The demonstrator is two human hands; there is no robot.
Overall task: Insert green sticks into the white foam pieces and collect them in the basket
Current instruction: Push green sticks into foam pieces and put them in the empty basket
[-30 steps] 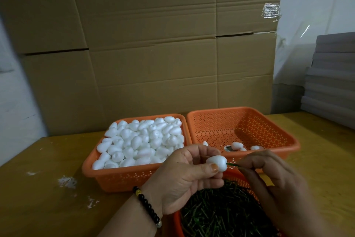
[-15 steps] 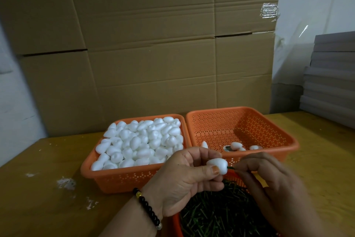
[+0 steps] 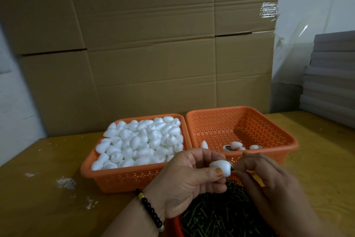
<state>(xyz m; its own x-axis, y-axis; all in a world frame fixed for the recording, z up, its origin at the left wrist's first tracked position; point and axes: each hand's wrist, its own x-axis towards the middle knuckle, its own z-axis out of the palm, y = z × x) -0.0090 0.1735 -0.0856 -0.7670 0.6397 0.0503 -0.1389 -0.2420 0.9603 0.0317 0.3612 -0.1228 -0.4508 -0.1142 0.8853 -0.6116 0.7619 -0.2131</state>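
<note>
We pinch the foam piece [image 3: 221,166] in our left hand [image 3: 184,183] so the right hand [image 3: 269,179], fingers closed on the green stick [image 3: 232,168] beside that grip, can push straight in.

A white egg-shaped foam piece [image 3: 221,166] is held up above a container of loose green sticks [image 3: 217,215], one stick's tip [image 3: 232,168] barely showing at its right end; a few finished pieces [image 3: 235,144] lie in the right orange basket [image 3: 269,131]
</note>
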